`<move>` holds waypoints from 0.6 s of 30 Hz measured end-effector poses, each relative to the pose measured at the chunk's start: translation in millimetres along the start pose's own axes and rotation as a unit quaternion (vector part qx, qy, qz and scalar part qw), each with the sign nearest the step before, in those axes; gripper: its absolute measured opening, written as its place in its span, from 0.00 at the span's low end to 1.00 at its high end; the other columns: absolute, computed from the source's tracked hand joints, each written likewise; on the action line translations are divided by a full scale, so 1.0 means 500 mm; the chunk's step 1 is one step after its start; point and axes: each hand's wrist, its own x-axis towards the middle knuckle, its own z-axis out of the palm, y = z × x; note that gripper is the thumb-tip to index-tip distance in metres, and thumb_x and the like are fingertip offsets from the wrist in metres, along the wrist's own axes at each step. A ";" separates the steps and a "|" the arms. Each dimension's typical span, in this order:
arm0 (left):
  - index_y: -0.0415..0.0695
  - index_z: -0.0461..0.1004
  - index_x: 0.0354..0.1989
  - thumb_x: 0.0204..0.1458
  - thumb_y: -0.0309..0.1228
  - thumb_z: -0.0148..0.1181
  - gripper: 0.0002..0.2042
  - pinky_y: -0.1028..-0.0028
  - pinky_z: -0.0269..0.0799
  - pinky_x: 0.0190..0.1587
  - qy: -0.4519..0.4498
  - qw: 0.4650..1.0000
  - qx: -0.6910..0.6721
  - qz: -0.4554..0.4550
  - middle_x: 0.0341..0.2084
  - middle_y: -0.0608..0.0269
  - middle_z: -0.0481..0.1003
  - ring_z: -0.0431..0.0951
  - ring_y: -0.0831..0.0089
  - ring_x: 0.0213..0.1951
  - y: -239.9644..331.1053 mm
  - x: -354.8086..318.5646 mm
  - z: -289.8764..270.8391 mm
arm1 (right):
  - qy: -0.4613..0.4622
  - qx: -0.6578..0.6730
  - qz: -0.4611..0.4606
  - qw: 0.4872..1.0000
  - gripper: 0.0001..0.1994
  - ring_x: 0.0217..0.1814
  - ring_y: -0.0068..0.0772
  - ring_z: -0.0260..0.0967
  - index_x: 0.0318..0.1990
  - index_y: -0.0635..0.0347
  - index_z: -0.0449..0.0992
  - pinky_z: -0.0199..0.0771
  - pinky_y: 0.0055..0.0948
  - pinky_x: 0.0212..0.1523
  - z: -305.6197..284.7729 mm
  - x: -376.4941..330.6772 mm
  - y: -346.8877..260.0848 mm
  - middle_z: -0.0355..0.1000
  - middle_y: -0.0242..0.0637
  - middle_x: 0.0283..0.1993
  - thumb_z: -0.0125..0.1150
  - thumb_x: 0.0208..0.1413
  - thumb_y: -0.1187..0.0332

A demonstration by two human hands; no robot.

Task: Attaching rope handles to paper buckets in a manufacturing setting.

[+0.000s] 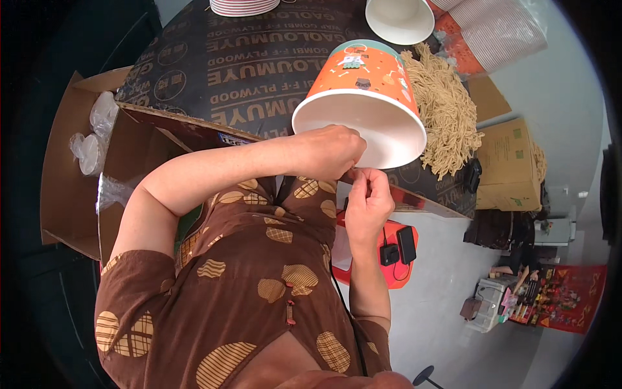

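In the head view, one orange tub (pixel 366 74) is tipped at the near edge of the bench (pixel 168 61), its mouth turned toward the person, apparently so that rim and inside can be reached. The left hand (pixel 332 150) is held across the mouth with its grip curled together; the right hand (pixel 369 198) is held just below, finger and thumb brought together. Whether anything is clamped in either grip cannot be told. One bundle of cords (pixel 447 110) is laid beside the tub, probably for easy reach, its strands uncountable. One white tub (pixel 400 21) is seen beyond.
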 end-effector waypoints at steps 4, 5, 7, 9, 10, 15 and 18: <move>0.35 0.73 0.28 0.52 0.23 0.54 0.04 0.59 0.71 0.39 -0.045 0.999 -0.019 -0.014 0.29 0.48 0.74 0.76 0.49 0.36 0.015 -0.005 0.013 | -0.006 0.024 0.025 0.999 0.01 0.30 0.36 0.75 0.36 0.67 0.72 0.74 0.32 0.33 -0.012 -0.024 0.008 0.76 0.44 0.32 0.56 0.59 0.78; 0.35 0.73 0.28 0.52 0.23 0.54 0.04 0.59 0.71 0.39 -0.048 0.999 -0.020 -0.014 0.29 0.48 0.74 0.76 0.49 0.36 0.017 -0.004 0.015 | -0.004 0.039 0.026 0.999 0.01 0.28 0.36 0.74 0.37 0.67 0.72 0.74 0.32 0.32 -0.015 -0.029 0.011 0.76 0.43 0.32 0.56 0.59 0.78; 0.35 0.73 0.28 0.52 0.23 0.55 0.04 0.60 0.71 0.40 -0.043 0.999 -0.019 -0.018 0.29 0.49 0.74 0.76 0.49 0.36 0.020 -0.002 0.018 | -0.004 0.030 0.028 0.999 0.01 0.27 0.34 0.73 0.37 0.67 0.72 0.73 0.31 0.30 -0.017 -0.033 0.008 0.76 0.42 0.31 0.56 0.59 0.78; 0.36 0.73 0.28 0.51 0.23 0.55 0.04 0.60 0.71 0.40 -0.043 0.999 -0.018 -0.018 0.28 0.49 0.75 0.76 0.50 0.36 0.019 0.000 0.019 | -0.003 0.021 0.029 0.999 0.01 0.25 0.31 0.71 0.37 0.67 0.72 0.72 0.30 0.29 -0.015 -0.032 0.003 0.75 0.41 0.31 0.56 0.59 0.78; 0.36 0.73 0.28 0.51 0.23 0.55 0.04 0.60 0.71 0.40 -0.039 0.999 -0.016 -0.019 0.28 0.49 0.75 0.76 0.50 0.36 0.018 0.000 0.019 | 0.003 0.035 0.028 0.999 0.01 0.24 0.28 0.70 0.37 0.67 0.72 0.71 0.28 0.26 -0.011 -0.032 -0.002 0.74 0.40 0.30 0.56 0.59 0.78; 0.36 0.73 0.27 0.50 0.23 0.57 0.03 0.60 0.71 0.39 -0.038 0.999 -0.011 -0.031 0.28 0.49 0.75 0.76 0.50 0.35 0.024 -0.003 0.013 | -0.021 0.142 0.157 0.977 0.02 0.21 0.17 0.65 0.37 0.66 0.71 0.65 0.21 0.20 -0.007 -0.049 0.004 0.72 0.35 0.30 0.54 0.62 0.77; 0.35 0.73 0.26 0.49 0.23 0.57 0.03 0.60 0.71 0.39 -0.031 0.999 -0.006 -0.030 0.28 0.49 0.75 0.76 0.50 0.35 0.025 -0.006 0.014 | -0.028 0.228 0.199 0.953 0.04 0.19 0.14 0.62 0.37 0.65 0.70 0.62 0.19 0.18 -0.005 -0.049 -0.002 0.71 0.32 0.29 0.53 0.64 0.74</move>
